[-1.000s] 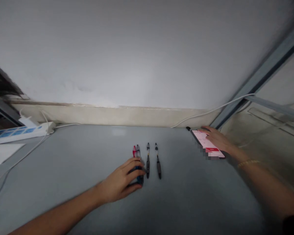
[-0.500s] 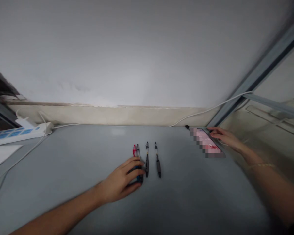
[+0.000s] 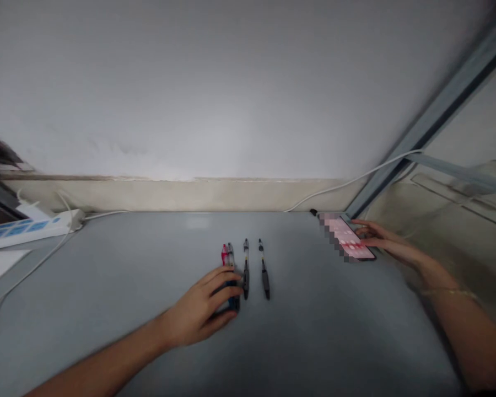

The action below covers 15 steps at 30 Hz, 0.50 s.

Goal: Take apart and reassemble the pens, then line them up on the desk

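My left hand (image 3: 204, 304) curls over a close row of pens lying on the grey table. From under its fingers show the tip of a red pen (image 3: 224, 253), a clear pen with a grey end (image 3: 230, 249) and a blue part lower down. Its fingertips come up against a black-gripped pen (image 3: 246, 275), and another such pen (image 3: 265, 281) lies apart to the right. At the table's right side, my right hand (image 3: 380, 240) is over the edge of a phone (image 3: 351, 242) with a lit pink screen. Its fingers are spread, with one digit over the screen.
A white power strip (image 3: 33, 229) with blue sockets sits at the far left, its cable (image 3: 37, 267) running forward across the table. Beside it lies a white sheet (image 3: 2, 264). A wall stands behind; a metal post (image 3: 397, 149) rises at the right, crossed by a white cord (image 3: 347, 184).
My right hand has shifted so that a digit lies over the phone screen, where before it was beside the phone. My left hand stays on the pens. The view has moved slightly.
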Available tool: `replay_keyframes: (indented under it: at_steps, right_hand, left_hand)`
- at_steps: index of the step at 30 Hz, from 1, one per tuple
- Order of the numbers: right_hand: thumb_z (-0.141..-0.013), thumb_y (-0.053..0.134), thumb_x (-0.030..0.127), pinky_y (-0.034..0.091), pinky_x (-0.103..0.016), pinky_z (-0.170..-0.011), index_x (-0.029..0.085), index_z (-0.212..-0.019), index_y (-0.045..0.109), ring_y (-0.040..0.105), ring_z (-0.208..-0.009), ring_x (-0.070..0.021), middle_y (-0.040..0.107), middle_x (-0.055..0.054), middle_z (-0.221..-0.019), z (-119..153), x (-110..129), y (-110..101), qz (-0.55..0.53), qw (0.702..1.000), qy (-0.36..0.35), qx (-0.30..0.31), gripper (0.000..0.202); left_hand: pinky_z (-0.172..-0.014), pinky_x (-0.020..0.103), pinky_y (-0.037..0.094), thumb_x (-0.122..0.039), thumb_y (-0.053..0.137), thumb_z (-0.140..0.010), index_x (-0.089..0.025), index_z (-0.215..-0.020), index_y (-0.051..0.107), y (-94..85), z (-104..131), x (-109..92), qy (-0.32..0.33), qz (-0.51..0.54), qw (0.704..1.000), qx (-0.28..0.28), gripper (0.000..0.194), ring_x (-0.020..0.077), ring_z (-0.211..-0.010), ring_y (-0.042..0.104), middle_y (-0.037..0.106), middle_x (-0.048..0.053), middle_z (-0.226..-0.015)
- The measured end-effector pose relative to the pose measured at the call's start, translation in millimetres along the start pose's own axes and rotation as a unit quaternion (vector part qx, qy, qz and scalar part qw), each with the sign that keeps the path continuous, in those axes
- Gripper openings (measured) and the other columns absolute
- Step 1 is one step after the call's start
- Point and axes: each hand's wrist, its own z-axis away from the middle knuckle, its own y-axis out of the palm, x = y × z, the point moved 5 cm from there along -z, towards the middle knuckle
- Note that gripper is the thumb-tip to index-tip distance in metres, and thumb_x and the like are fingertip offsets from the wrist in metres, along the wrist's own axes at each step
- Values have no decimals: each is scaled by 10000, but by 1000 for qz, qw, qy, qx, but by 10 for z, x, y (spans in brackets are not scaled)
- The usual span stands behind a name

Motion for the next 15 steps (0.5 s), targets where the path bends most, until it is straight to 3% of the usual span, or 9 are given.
replay_keyframes:
  at_steps: [15]
  right_hand:
    - [-1000, 630, 288, 596, -411, -823, 221, -1242, 638, 704, -972, -216, 681, -74, -1237, 51, 79, 24, 48, 999, -5, -1, 252]
  left_hand:
    - [-1149, 521, 420, -168, 577, -956, -177, -1300, 559, -13, -13, -23, 5, 2, 1000, -3, 345, 306, -1396, 418, 565, 159, -1365]
